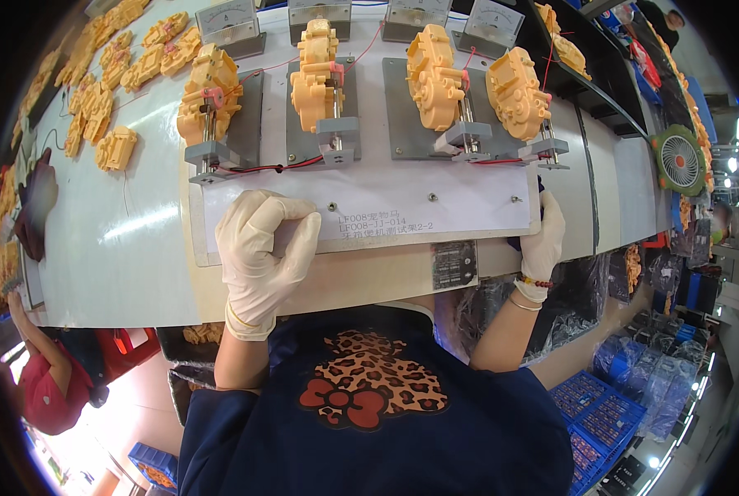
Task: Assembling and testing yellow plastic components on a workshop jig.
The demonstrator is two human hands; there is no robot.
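Note:
My left hand (266, 248), in a white glove, is over the left front part of a white test board (386, 236). Its fingers are curled toward the thumb, and whatever they close on is hidden. My right hand (544, 240), also gloved, is at the board's right edge; its fingers are mostly out of sight, with dark blue material beside them. Small metal toggle switches (432, 197) stick up along the board's front strip. Behind them, several yellow-orange plastic gearbox housings (514, 95) stand on grey fixtures (336, 136) with metal rods and red and black wires.
Analog meters (419, 12) line the back of the board. More yellow housings (117, 149) lie on the table at left. A black shelf (584, 74) and a green fan (681, 161) stand at right. Blue crates (596, 422) sit low at right; another person's arm (35, 335) shows at far left.

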